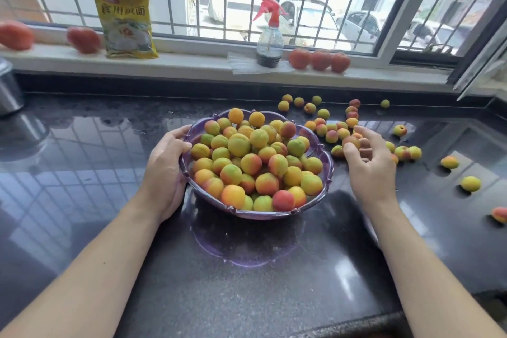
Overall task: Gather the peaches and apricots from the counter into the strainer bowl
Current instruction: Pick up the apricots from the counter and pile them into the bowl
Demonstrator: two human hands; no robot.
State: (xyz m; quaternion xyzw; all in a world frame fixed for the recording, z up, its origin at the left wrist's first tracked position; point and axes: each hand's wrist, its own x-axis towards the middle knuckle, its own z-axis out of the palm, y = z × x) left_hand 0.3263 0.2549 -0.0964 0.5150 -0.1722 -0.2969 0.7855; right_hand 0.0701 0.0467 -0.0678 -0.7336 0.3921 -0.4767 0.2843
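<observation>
The purple strainer bowl (327, 173) sits in the middle of the dark counter (247, 282) and is already heaped with peaches and apricots (255, 162), piled up to and above its rim, so I judge most of the gathering done. The left hand (167, 170) grips the bowl's left rim, thumb over the edge and fingers curled round the outside, steadying it. The right hand (367, 162) is just right of the bowl, fingers bent around one or more small fruits (351, 141) picked from the cluster there; exactly how many it holds I cannot tell.

What is left: a loose scatter of fruit (329, 123) on the counter, from just beside the bowl's far right side back toward the window sill (192, 63), plus several stragglers (470, 183) well apart on the right, one near the right edge of view. With the bowl this full, added fruit may roll off the heap
</observation>
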